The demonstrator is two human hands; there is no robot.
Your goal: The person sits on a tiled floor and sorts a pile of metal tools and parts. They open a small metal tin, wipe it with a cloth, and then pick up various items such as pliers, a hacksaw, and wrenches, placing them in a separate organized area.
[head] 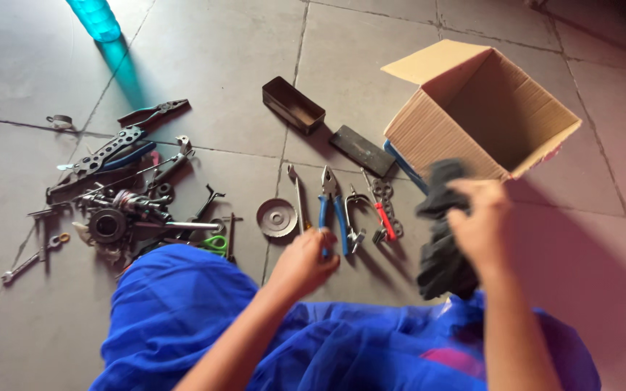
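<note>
Blue cloth [182,318] drapes the lap while the left hand [304,262] pinches the blue-handled pliers [331,206] on the floor and the right hand [481,221] grips a dark rag [440,250], probably mid-wiping, near the cardboard box [472,108].

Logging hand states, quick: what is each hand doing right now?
Left hand: closed on the handle end of the blue-handled pliers lying on the tiled floor.
Right hand: closed, holding up a dark grey crumpled cloth.
</note>
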